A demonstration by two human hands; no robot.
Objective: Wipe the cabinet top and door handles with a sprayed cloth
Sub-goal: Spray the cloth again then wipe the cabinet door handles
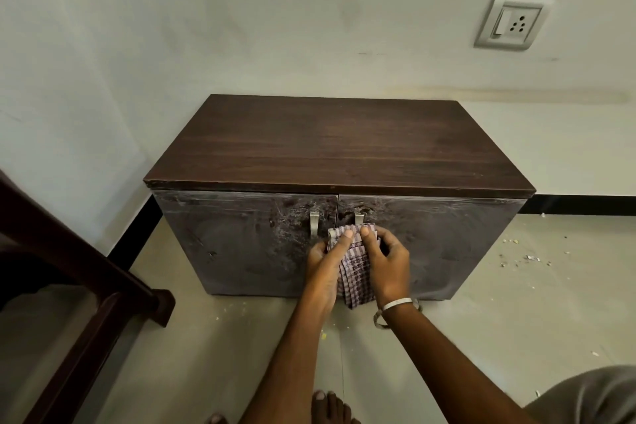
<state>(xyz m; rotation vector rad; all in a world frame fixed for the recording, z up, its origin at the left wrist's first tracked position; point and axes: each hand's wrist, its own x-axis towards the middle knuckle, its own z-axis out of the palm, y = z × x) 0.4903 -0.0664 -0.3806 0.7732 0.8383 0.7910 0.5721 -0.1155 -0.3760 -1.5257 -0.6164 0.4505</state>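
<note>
As we look down from head height, the cabinet [339, 144] serves as our landmark: a low two-door unit with a dark wood-grain top, standing against a pale wall. To its left we see the dark wooden frame [86, 289] of another piece of furniture, near the cabinet but apart from it. On the cabinet's front, both doors are dusty and streaked. The left handle [314, 224] hangs bare just left of the centre seam. Just right of the seam, the right handle [359, 218] shows only its upper end; a checked cloth [354, 272] covers the rest and hangs down the door below it. Our left hand [325, 262] is curled around the cloth's left edge, thumb pressed on the upper fold. Our right hand [387, 260], wearing a bracelet [395, 308] at the wrist, grips the cloth's right side with fingers bent and thumb on top, so both hands are closed on the cloth at the handle. In front of the cabinet, bare toes [328, 404] rest on the tiled floor [172, 372]. On the floor to the cabinet's right lie scattered crumbs [526, 256]. Above and to the right of the cabinet, a switch and socket plate [511, 24] sits on the wall.
</note>
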